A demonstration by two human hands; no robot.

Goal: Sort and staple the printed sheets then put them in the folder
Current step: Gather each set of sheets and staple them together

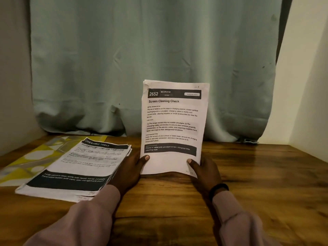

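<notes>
A: Hands at work over a wooden tabletop (pixel 248 183): the left hand (pixel 127 172) and right hand (pixel 204 172) hold a set of printed sheets (pixel 173 125) upright, its bottom edge resting on the wood, before a green curtain (pixel 142 59).

B: How is each grip set?

A: Both are closed on the set's lower corners, thumbs pressed on the front page, fingers behind it. That page is headed "Screen Cleaning Check", number 2652, and its top left corner is crumpled.

B: And the remaining papers?

A: A second stack of sheets (pixel 76 167) lies flat just beside the left hand, its top page headed "Dressing Table". It partly covers a yellow patterned folder (pixel 35 155) at the tabletop's left edge. A dark band (pixel 219 189) circles the right wrist, above a pale sleeve (pixel 236 219).
</notes>
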